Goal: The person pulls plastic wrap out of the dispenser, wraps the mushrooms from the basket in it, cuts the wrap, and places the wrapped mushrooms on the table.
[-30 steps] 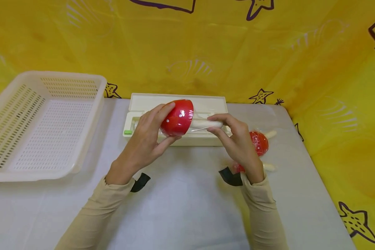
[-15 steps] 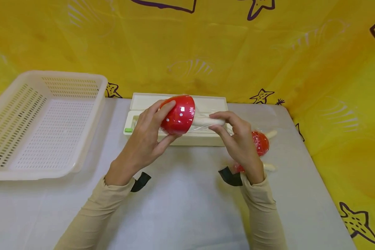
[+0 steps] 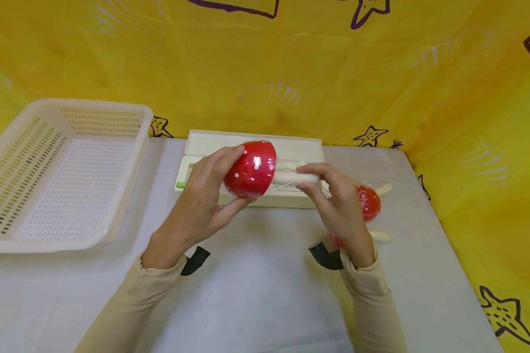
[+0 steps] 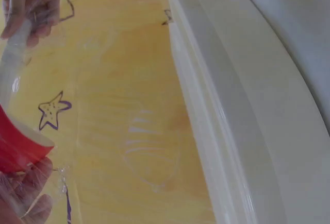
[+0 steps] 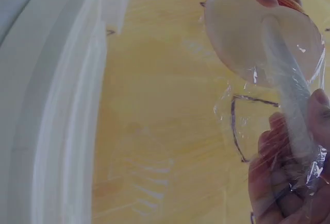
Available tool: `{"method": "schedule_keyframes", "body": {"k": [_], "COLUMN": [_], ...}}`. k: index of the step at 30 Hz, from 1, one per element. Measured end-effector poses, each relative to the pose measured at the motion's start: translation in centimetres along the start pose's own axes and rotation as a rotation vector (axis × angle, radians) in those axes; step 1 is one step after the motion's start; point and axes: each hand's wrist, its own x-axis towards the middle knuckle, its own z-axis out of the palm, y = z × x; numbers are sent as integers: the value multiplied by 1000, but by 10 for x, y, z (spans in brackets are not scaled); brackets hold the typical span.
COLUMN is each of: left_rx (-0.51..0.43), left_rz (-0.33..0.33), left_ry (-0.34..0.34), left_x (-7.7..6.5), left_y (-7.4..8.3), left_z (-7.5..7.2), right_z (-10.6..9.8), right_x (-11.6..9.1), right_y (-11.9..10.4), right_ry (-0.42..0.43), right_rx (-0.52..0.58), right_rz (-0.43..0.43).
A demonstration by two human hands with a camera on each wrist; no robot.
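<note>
A toy mushroom with a white-dotted red cap (image 3: 252, 169) and a white stem (image 3: 287, 178) is held on its side in both hands. My left hand (image 3: 198, 196) grips the cap, fingers over the top and thumb below. My right hand (image 3: 337, 198) pinches the far end of the stem between thumb and fingers. Clear plastic film (image 5: 304, 74) wraps the stem and shines over the cap's pale underside (image 5: 237, 33) in the right wrist view. Behind the mushroom stands a white cling film dispenser (image 3: 287, 200) with its lid raised, partly hidden by the hands.
Two more red mushrooms in film lie at the right, one (image 3: 368, 202) behind the other (image 3: 382, 236), partly covered by the right forearm. A white perforated basket (image 3: 128, 196) stands at the left. The yellow patterned cloth (image 3: 265, 63) rises behind the table.
The cap lifted slightly, then came down again, tilting a little in the left hand. The left wrist has shifted slightly toward the body; the right hand still pinches the stem.
</note>
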Motion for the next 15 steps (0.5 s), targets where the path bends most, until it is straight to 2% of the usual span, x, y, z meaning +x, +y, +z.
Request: {"method": "schedule_keyframes", "body": {"k": [4, 8, 12, 15], "left_rx": [-28, -60, -109, -154], "left_rz": [8, -3, -59, -140], "left_ry": [-14, -69, -146, -240], "left_x": [-9, -21, -36, -46], "left_y": [-1, -4, -6, -7], "left_z": [-4, -2, 3, 7], "right_z": [0, 2, 6, 8], "right_x": [-16, -32, -47, -57], "right_y": [0, 1, 5, 8], "right_ry": [-51, -113, -191, -263], "right_rx": [5, 10, 7, -9], "right_rz": [7, 8, 36, 100]}}
